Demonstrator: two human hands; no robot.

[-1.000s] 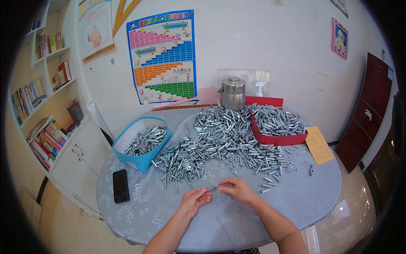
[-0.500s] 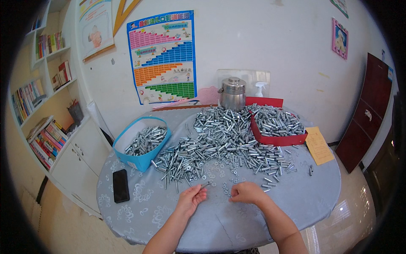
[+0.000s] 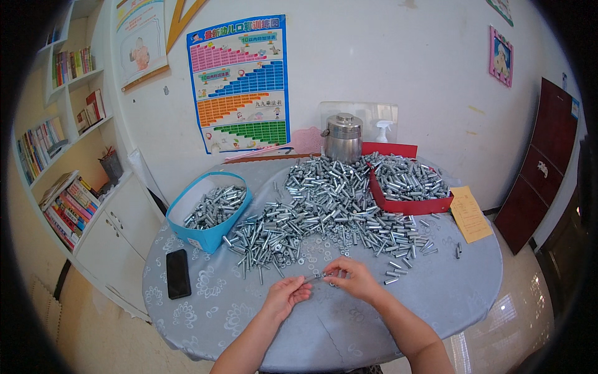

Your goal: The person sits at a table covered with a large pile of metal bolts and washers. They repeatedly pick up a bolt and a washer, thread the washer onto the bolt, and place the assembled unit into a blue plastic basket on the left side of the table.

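My left hand point(image 3: 288, 295) pinches a slim metal bolt point(image 3: 314, 278), which points to the right, just above the near part of the table. Close against the bolt's far end, my right hand point(image 3: 351, 277) has its thumb and fingertips pressed together. Whatever small part sits in those fingertips is too tiny to make out. Beyond both hands spreads a large heap of silvery bolts and sleeves point(image 3: 324, 193). Loose washers point(image 3: 319, 244) and small nuts lie scattered along its near edge.
A blue box point(image 3: 212, 240) of metal parts stands left, a red box point(image 3: 408, 207) of them right. A black phone point(image 3: 178, 274) lies at the left, yellow paper point(image 3: 470, 215) at the right. Behind the heap are a steel pot point(image 3: 344, 140) and a white spray bottle point(image 3: 383, 132).
My right hand has lifted from the small parts on the table and moved left to the bolt's end. My left hand has shifted slightly right and down, still gripping the bolt.
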